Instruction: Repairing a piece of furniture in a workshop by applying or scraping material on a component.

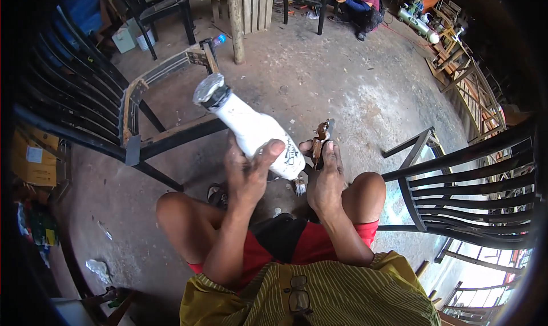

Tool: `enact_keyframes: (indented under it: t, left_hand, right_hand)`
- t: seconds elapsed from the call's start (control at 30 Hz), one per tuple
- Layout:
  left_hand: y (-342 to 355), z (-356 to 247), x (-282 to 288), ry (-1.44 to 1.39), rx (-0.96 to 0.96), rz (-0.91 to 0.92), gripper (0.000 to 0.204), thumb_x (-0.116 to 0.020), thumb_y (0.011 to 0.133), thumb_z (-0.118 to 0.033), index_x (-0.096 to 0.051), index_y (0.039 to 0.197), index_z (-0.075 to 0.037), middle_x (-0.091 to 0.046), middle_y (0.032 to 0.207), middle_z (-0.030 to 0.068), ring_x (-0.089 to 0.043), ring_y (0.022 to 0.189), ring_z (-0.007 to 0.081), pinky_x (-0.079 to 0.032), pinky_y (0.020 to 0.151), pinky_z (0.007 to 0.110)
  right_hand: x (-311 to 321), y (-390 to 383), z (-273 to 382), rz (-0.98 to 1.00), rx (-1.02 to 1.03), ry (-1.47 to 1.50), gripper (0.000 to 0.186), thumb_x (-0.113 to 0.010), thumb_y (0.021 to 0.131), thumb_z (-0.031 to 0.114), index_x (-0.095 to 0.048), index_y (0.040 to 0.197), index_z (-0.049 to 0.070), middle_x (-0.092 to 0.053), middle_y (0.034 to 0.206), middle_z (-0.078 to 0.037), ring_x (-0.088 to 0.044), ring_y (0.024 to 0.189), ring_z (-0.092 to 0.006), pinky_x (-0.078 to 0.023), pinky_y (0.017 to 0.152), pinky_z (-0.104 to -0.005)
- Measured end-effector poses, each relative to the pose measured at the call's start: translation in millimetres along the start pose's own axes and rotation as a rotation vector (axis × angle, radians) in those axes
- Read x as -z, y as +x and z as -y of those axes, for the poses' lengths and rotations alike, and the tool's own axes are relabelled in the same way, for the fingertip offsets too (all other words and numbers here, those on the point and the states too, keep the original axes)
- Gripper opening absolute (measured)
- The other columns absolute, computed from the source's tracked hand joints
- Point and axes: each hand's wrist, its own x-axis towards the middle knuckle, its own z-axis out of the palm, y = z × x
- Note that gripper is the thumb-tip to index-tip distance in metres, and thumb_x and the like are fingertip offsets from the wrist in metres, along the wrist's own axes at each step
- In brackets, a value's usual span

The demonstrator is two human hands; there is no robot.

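Note:
My left hand (248, 175) is wrapped round a white plastic bottle (257, 129) with dark print near its base. The bottle tilts up to the left, its black neck and crusted, whitish top pointing away from me. Close beside its base, my right hand (327, 183) pinches a brown, jagged-edged piece (321, 143) with a pale grey end; its exact kind I cannot make out. The bottle and the brown piece look apart. Below them, between my knees, a small pale object (299, 186) shows partly, too small to name.
A black slatted chair with an open seat frame (171, 133) stands at left, another black chair (468, 186) at right. A wooden post (235, 23) rises ahead. At the back a person (362, 6) crouches by a chair. Wooden frames (471, 92) lean along the far right.

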Motion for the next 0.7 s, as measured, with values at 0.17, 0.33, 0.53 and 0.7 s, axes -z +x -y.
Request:
enact_keyframes:
  t: [0.17,0.33,0.53,0.7]
  left_hand:
    - [-8.8,0.3,-22.2,-0.213,0.13,-0.062,0.054,-0.069,0.075,-0.027,-0.039,0.11,0.002,-0.051,0.093,0.0084,-0.053,0.082,0.0155,-0.046,0.072,0.028]
    - [-24.1,7.8,-30.2,-0.151,0.2,-0.005,0.062,-0.069,0.075,-0.031,-0.035,0.114,0.005,-0.049,0.098,0.0117,-0.052,0.089,0.0176,-0.045,0.078,0.03]
    - [-47.8,6.3,-6.2,0.91,-0.377,-0.121,0.078,-0.067,0.075,-0.031,-0.025,0.126,0.01,-0.038,0.116,0.0226,-0.038,0.111,0.0343,-0.036,0.091,0.043]
    - [-37.4,-16.1,-5.2,1.389,-0.77,0.344,0.057,-0.058,0.074,-0.021,-0.039,0.128,-0.019,-0.038,0.128,0.0119,-0.034,0.119,0.0335,-0.027,0.094,0.055]
  right_hand:
    - [-5.0,5.1,0.0,-0.085,0.202,-0.079,0.035,-0.031,0.095,0.033,-0.045,0.101,0.001,-0.051,0.084,-0.007,-0.05,0.075,-0.0113,-0.043,0.068,-0.0243]
    - [9.7,14.4,-0.9,-0.193,0.183,-0.187,0.037,-0.036,0.094,0.036,-0.048,0.092,0.001,-0.05,0.075,-0.004,-0.048,0.065,-0.0095,-0.041,0.058,-0.0224]
    - [30.1,29.5,15.9,-0.208,0.303,-0.277,0.035,-0.041,0.092,0.034,-0.052,0.095,0.0,-0.05,0.071,-0.003,-0.047,0.064,-0.0083,-0.04,0.058,-0.0228]
    - [14.3,33.3,39.4,-0.123,0.482,-0.616,0.041,-0.043,0.092,0.029,-0.048,0.116,-0.005,-0.051,0.07,-0.003,-0.047,0.066,-0.0093,-0.041,0.061,-0.0229]
